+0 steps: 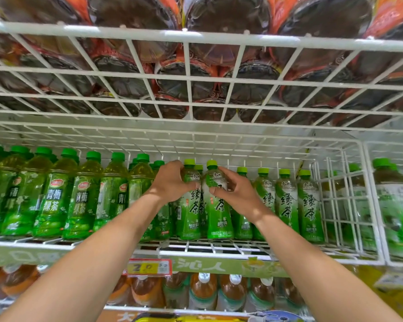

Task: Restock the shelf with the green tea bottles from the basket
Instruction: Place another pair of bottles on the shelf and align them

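Two clear plastic green tea bottles with green caps [215,201] stand at the front edge of the white wire shelf [196,248]. The left hand [170,182] and right hand [235,191] each close around one shoulder — probably to keep labels forward. Neighbour bottles press both sides; only the front is free.

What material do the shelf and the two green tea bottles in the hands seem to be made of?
Wire shelf: looks like metal wire with a glossy white coating, forming a thin grid. Both held green tea bottles: probably clear plastic, tea visible near the neck, with glossy printed label wraps and matte green caps.
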A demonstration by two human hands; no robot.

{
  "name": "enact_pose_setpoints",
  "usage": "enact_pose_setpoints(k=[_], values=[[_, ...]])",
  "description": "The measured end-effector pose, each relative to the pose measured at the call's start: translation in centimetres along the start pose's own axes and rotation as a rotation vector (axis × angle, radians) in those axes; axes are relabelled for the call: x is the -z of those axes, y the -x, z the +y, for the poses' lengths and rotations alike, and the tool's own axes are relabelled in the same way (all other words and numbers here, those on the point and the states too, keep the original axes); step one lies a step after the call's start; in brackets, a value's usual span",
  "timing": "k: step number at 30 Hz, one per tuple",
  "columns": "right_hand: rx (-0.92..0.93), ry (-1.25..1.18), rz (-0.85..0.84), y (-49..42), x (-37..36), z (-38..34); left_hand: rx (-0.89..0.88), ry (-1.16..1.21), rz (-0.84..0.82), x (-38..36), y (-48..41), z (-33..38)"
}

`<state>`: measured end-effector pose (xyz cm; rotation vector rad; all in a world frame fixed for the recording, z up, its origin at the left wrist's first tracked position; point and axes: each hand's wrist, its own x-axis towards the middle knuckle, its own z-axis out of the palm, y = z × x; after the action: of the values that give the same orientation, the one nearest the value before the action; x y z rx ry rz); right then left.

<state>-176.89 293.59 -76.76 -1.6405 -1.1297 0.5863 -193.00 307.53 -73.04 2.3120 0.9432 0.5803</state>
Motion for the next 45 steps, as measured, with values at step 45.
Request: enact_pose_setpoints(k=[45], values=[[0.048,0.364,-0.025,-1.1,-0.4,-1.8,0.029,-0.146,-0.038,0.7,-1.9,-1.2]])
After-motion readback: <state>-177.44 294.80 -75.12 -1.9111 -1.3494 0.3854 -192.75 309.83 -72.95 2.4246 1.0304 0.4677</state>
